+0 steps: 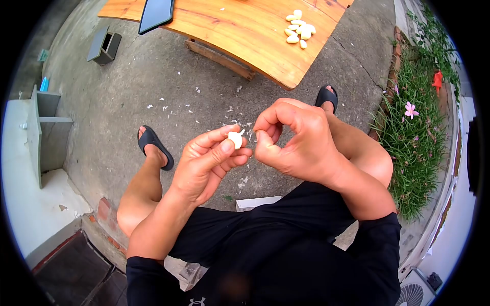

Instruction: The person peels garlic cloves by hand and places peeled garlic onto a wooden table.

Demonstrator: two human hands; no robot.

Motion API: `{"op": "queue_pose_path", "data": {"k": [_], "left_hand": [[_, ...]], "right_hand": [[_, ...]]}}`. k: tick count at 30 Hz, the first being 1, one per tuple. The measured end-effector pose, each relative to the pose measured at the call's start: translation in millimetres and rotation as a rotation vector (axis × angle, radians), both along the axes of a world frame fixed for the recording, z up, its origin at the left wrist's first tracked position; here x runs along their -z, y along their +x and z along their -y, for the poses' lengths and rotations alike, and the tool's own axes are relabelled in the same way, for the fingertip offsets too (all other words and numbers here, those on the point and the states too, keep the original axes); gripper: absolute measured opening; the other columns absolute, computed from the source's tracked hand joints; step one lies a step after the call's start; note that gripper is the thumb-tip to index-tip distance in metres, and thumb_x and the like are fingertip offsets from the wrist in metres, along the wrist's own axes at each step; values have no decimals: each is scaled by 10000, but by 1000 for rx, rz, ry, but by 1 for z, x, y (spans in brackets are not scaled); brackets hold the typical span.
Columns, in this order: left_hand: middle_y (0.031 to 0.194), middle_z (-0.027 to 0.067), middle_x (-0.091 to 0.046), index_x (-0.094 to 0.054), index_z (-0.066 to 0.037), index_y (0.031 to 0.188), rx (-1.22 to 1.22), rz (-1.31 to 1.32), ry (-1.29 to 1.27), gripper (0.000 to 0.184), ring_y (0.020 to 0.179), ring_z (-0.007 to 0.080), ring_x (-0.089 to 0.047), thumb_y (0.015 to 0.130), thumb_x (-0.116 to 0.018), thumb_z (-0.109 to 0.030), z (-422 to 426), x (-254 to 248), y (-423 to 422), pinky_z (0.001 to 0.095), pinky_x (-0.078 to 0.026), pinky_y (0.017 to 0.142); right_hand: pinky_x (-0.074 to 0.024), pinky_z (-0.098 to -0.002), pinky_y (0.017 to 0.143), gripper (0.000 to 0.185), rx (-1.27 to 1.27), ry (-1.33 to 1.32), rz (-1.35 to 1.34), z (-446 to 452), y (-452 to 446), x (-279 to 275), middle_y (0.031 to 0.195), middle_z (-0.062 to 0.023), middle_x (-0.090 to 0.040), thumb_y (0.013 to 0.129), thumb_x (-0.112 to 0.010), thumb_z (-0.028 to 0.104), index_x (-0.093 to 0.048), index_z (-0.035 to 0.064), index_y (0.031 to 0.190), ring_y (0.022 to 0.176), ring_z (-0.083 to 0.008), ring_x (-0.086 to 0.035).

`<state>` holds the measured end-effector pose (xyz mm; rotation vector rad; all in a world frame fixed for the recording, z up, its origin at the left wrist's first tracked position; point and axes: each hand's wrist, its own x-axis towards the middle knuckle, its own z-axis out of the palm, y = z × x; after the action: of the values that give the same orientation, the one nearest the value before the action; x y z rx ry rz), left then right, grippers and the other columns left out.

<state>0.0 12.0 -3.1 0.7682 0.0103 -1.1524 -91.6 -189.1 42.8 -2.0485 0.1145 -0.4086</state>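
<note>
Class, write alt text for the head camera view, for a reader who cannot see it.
A seated person's bare left hand pinches a small whitish garlic clove; the right hand hovers beside it, thumb and forefinger together. Beyond, pale oval cloves lie clustered on a glossy orange-brown wooden table.

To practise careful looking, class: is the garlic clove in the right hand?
No, the left hand pinches the clove between thumb and fingers.
</note>
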Motion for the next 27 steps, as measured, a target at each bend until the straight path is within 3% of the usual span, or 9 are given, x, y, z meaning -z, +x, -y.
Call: {"op": "queue_pose_path", "data": {"k": [5,11,17,18,27], "left_hand": [[1187,191,-699,-590,4,1348,-1,-8,9,355,1045,276,-720,1003,-620,-74,2,-1,0,353,-614,907],[1197,181,-692,-587,-6,1332,29,-2,32,324,1045,273,-723,1020,-590,-92,2,-3,2,340,-621,890],[1138,155,-700,-597,-22,1203,-26,-56,9,213,1025,242,-728,1003,-628,-90,2,-3,1,332,-628,880],[1133,152,-701,-595,-26,1187,-39,-58,11,199,1023,236,-728,1001,-633,-87,2,-2,1,331,-628,882],[1109,169,-711,-592,-51,1136,-95,-2,-22,164,1019,230,-725,984,-627,-3,3,2,-3,323,-629,890]], "right_hand": [[-499,-259,603,62,-123,-29,-182,14,-3,-7,760,-53,-648,778,-710,-7,-676,-8,830,660,-118,-619],[-506,-253,652,83,-95,108,-93,11,0,-3,864,-83,-679,799,-705,-30,-712,-20,881,730,-118,-623],[-514,-248,611,158,-129,29,-62,-1,-1,1,857,-81,-704,802,-767,11,-762,7,959,696,-119,-647],[-528,-309,542,133,-74,37,0,-5,0,5,774,-105,-700,794,-755,58,-757,24,923,645,-208,-678],[-539,-334,555,112,-26,24,18,-10,0,9,749,-124,-699,777,-756,57,-758,16,881,647,-250,-694]]}}
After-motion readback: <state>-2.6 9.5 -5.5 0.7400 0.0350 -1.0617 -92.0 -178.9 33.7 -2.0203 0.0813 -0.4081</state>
